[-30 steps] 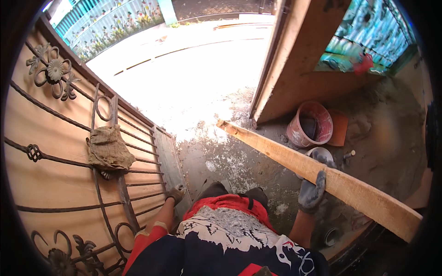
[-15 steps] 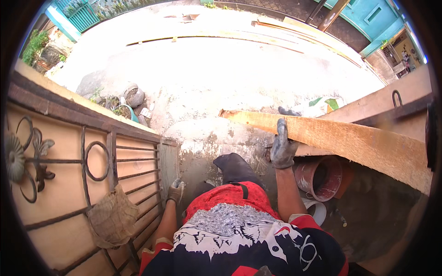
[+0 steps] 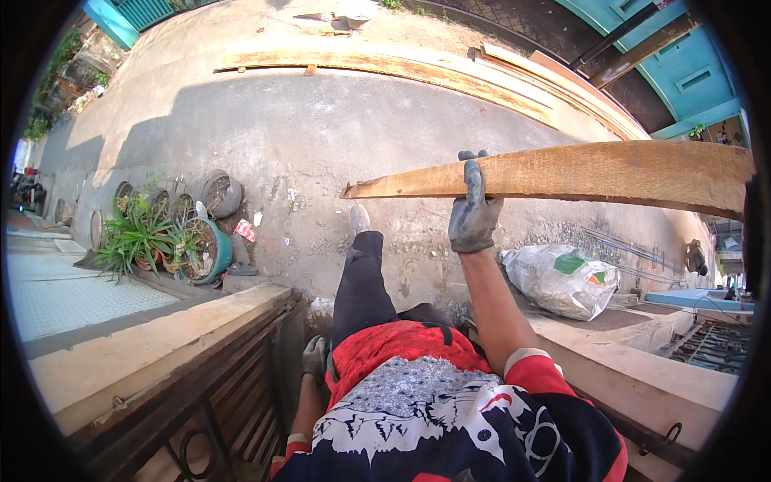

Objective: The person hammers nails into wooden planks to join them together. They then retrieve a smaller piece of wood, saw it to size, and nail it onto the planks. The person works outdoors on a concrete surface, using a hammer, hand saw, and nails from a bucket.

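Observation:
A long wooden plank (image 3: 594, 173) rests across my right hand (image 3: 475, 221), which wears a grey glove. The fingers reach behind the plank and the thumb lies along its near face. The plank's narrow, chipped end points left, while its broad end runs out past the right rim. My left hand (image 3: 314, 356), also gloved, hangs low at my side beside the metal gate (image 3: 241, 402). Its fingers are loosely apart, with nothing seen in them. One shoe (image 3: 359, 218) is forward on the rough concrete.
Potted plants (image 3: 140, 233) and a teal pot (image 3: 215, 253) stand at left. A stuffed white sack (image 3: 562, 281) sits at right, near the low wall (image 3: 626, 353). More boards (image 3: 385, 68) lie across the lane ahead, with a turquoise wall (image 3: 691, 76) at far right.
I have stepped forward through the gateway, carrying the plank out over the lane. The plank now lies more level across the view. Pots and the sack have come into fuller sight.

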Demonstrator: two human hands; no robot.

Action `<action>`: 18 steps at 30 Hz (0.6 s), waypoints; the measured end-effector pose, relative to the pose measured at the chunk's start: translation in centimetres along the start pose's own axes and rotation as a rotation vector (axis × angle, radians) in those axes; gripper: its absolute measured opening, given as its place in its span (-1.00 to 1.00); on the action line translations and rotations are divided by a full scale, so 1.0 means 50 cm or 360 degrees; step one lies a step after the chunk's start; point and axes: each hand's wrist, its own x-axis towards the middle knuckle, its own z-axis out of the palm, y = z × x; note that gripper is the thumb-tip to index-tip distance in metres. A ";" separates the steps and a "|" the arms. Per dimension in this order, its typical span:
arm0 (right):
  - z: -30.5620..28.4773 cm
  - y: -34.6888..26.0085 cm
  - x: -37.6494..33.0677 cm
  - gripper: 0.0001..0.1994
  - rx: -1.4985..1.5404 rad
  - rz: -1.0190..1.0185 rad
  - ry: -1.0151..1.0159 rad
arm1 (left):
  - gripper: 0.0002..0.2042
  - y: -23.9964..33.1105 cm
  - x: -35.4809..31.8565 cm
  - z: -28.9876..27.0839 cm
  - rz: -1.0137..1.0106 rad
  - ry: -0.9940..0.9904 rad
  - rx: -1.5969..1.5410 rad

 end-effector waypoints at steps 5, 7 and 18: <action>0.211 0.106 0.301 -0.55 0.0445 0.0177 -0.0286 | -0.47 0.321 0.402 0.007 0.0051 -0.0715 -0.1332; 0.204 0.118 0.423 -0.55 0.0496 0.0311 -0.0113 | -0.24 0.711 0.374 0.235 -0.0094 -0.0343 -0.1119; 0.364 0.465 0.930 -0.45 0.1062 0.1105 -0.0359 | -0.24 1.790 0.560 0.501 0.0668 0.0073 -0.1747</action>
